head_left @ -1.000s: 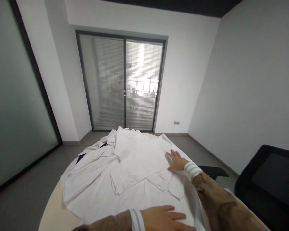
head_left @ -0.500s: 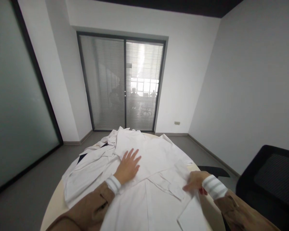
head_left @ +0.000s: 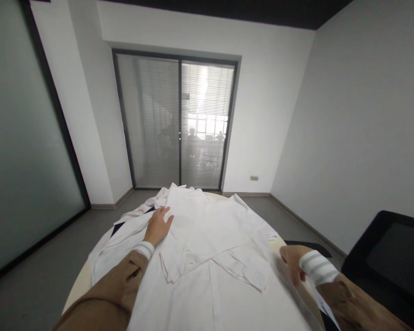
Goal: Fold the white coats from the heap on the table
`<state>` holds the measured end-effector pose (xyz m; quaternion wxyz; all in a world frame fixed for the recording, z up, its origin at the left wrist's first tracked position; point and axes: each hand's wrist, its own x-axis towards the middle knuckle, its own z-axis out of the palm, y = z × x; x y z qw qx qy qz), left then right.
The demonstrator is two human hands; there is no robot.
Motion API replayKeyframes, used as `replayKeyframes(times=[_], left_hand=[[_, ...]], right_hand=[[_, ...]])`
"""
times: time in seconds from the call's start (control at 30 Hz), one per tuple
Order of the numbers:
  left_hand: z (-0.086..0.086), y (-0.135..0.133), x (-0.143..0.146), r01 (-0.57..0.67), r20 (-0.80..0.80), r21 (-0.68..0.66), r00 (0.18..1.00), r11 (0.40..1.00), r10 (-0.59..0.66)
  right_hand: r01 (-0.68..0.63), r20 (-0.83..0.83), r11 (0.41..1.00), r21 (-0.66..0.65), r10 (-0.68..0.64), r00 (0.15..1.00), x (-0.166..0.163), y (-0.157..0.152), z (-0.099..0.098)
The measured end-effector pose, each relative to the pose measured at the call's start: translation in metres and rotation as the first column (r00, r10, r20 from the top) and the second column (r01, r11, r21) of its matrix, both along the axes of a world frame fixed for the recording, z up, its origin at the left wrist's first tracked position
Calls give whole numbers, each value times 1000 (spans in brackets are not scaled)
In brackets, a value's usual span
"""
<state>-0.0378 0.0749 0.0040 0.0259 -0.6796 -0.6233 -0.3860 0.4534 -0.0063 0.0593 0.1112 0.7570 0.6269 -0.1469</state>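
Observation:
A white shirt (head_left: 207,239) lies spread flat across a round table (head_left: 74,289), its sleeves folded in over the body. My left hand (head_left: 158,225) rests palm down on the shirt's far left part, fingers stretched out and holding nothing. At the shirt's right edge my right hand (head_left: 291,262) has its fingers curled down over the cloth by the table's rim. Both arms wear brown sleeves with striped white cuffs.
A black chair (head_left: 386,257) stands close on the right. More white cloth (head_left: 158,200) and a dark item (head_left: 115,228) lie at the table's far left. Grey floor surrounds the table; a glass door with blinds (head_left: 177,124) is ahead.
My left hand has slid from the shirt's middle out to its far left. My right hand moved slightly right and down along the shirt's right edge.

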Motion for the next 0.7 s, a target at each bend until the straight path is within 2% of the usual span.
replayKeyframes(times=[0.07, 0.17, 0.23, 0.33, 0.43, 0.5, 0.6, 0.7], left_hand=[[2, 5, 1, 47, 100, 9, 994, 999, -48], [5, 11, 0, 45, 160, -24, 986, 999, -40], [5, 13, 0, 21, 230, -99, 973, 995, 2], [5, 15, -1, 5, 294, -192, 954, 981, 52], [4, 16, -2, 9, 294, -205, 954, 979, 53], [6, 17, -4, 8, 305, -211, 951, 978, 58], [9, 18, -7, 7, 332, -212, 941, 977, 65], [13, 17, -9, 25, 358, -209, 932, 978, 53]], right_hand=[[-94, 81, 996, -1, 94, 992, -12, 8, 10], [-234, 144, 926, 297, 199, 969, -43, 22, 19], [-270, 75, 868, 415, 264, 962, -74, 31, 18], [-311, -98, 815, 488, 406, 909, -127, 43, 5], [-402, -154, 767, 501, 536, 830, -176, 48, -18], [-462, -190, 754, 467, 596, 780, -199, 45, -36], [-574, -251, 726, 378, 677, 692, -213, 37, -56], [-621, -311, 729, 289, 685, 659, -211, 35, -54]])
